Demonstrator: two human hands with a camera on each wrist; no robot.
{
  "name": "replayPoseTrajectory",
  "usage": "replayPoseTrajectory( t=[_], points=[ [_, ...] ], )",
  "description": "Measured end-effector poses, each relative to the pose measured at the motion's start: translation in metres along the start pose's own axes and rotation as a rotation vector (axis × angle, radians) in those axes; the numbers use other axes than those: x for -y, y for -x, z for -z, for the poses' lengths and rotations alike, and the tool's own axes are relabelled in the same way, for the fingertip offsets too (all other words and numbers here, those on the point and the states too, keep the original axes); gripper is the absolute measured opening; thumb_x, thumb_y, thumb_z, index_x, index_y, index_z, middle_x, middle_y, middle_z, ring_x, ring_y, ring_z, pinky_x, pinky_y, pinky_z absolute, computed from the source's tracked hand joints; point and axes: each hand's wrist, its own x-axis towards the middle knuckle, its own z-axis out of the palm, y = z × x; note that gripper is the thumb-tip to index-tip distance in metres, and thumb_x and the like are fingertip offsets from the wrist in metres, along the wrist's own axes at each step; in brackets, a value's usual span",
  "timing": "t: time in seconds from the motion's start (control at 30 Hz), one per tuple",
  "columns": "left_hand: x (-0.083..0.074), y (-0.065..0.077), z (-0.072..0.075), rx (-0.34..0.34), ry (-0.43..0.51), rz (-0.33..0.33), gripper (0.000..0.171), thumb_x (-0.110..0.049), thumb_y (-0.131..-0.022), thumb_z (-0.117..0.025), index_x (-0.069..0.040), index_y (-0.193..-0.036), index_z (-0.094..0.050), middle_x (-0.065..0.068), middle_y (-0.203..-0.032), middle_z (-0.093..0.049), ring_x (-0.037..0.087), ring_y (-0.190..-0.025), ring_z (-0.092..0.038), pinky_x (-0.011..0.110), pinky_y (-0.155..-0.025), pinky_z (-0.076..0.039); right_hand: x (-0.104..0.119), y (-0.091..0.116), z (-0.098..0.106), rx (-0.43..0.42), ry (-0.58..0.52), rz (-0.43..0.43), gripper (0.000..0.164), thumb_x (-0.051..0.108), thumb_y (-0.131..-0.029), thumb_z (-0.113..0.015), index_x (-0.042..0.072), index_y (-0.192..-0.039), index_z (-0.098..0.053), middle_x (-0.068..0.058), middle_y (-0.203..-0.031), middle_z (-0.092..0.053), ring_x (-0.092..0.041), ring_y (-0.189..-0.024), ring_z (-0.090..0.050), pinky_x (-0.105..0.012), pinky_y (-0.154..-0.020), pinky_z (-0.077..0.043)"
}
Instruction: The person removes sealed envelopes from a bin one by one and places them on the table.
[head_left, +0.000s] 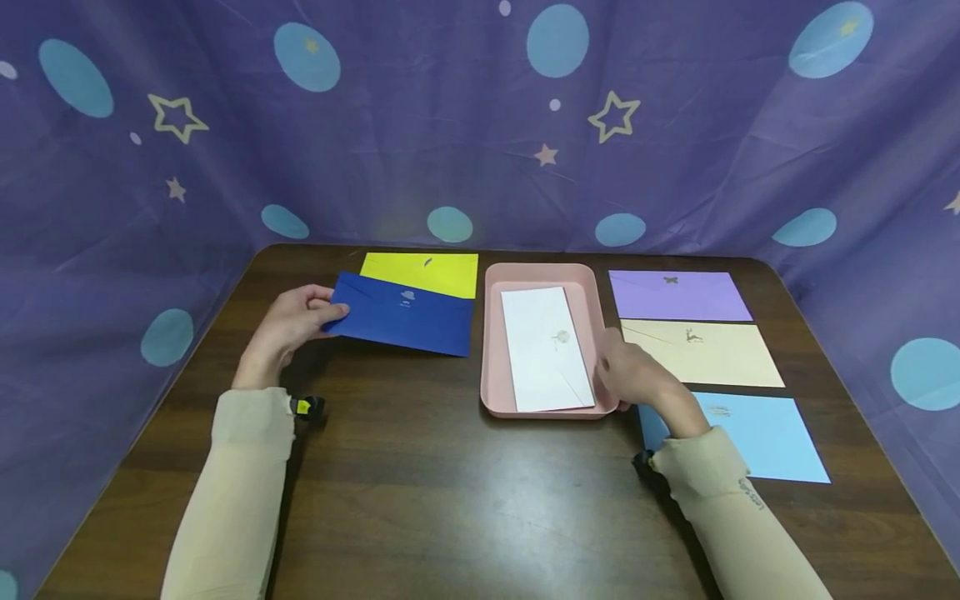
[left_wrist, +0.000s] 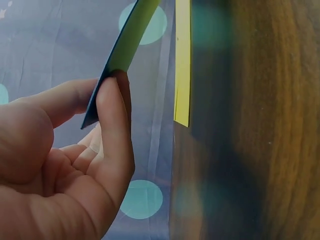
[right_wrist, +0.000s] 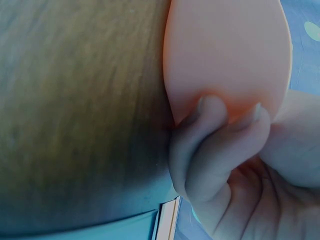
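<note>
My left hand [head_left: 294,323] pinches the left end of a dark blue envelope [head_left: 408,317] between thumb and fingers. In the left wrist view this envelope [left_wrist: 109,65] is seen nearly edge-on, raised off the table. It overlaps the front of a yellow envelope [head_left: 420,271] lying behind it. My right hand [head_left: 636,372] grips the right wall of a pink tray [head_left: 495,367], fingers curled against its outer side in the right wrist view. A white envelope [head_left: 543,350] with a small seal lies lengthwise inside the tray.
Right of the tray lie a purple envelope [head_left: 682,298], a cream envelope [head_left: 720,358] and a light blue envelope [head_left: 772,433], back to front. My right forearm covers part of the light blue one. A patterned purple curtain [head_left: 450,125] hangs around the wooden table [head_left: 420,483].
</note>
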Motion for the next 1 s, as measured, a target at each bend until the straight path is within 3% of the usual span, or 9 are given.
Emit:
replayPoseTrajectory(
  t=[0.27, 0.57, 0.8, 1.0],
  points=[
    [0.0042, -0.0003, -0.0006, -0.03, -0.097, 0.024, 0.061, -0.034, -0.105, -0.069, 0.003, -0.148, -0.05, 0.018, -0.125, -0.06, 0.026, -0.105, -0.063, 0.051, -0.101, -0.057, -0.0009, -0.0004, 0.0, 0.002, -0.008, 0.015, 0.024, 0.009, -0.112, -0.032, -0.008, -0.126, -0.038, -0.015, -0.078, -0.061, -0.023, -0.048, -0.063, -0.038, -0.047, -0.054],
    [0.0069, -0.0001, -0.0044, -0.079, -0.237, 0.042, 0.057, -0.036, -0.102, -0.072, 0.004, -0.139, -0.057, 0.02, -0.118, -0.062, 0.028, -0.095, -0.065, 0.041, -0.086, -0.058, -0.0012, -0.0001, -0.0004, -0.001, -0.006, 0.013, 0.022, 0.009, -0.112, -0.033, -0.008, -0.125, -0.039, -0.015, -0.078, -0.061, -0.024, -0.048, -0.063, -0.038, -0.048, -0.054],
    [0.0067, -0.0003, -0.0059, -0.055, -0.229, 0.053, 0.058, -0.034, -0.103, -0.071, 0.006, -0.143, -0.055, 0.022, -0.119, -0.06, 0.032, -0.1, -0.068, 0.05, -0.097, -0.059, -0.0016, -0.0001, -0.0007, -0.005, -0.012, 0.019, 0.021, 0.009, -0.112, -0.033, -0.007, -0.123, -0.039, -0.016, -0.077, -0.061, -0.023, -0.048, -0.063, -0.038, -0.047, -0.054],
    [0.0082, -0.0026, -0.006, -0.024, -0.246, 0.085, 0.06, -0.032, -0.103, -0.072, 0.004, -0.146, -0.052, 0.022, -0.121, -0.061, 0.032, -0.103, -0.066, 0.046, -0.096, -0.058, -0.0017, -0.0001, -0.0009, -0.007, -0.01, 0.02, 0.019, 0.01, -0.112, -0.033, -0.006, -0.12, -0.04, -0.015, -0.079, -0.061, -0.024, -0.047, -0.063, -0.039, -0.048, -0.054]
  ],
)
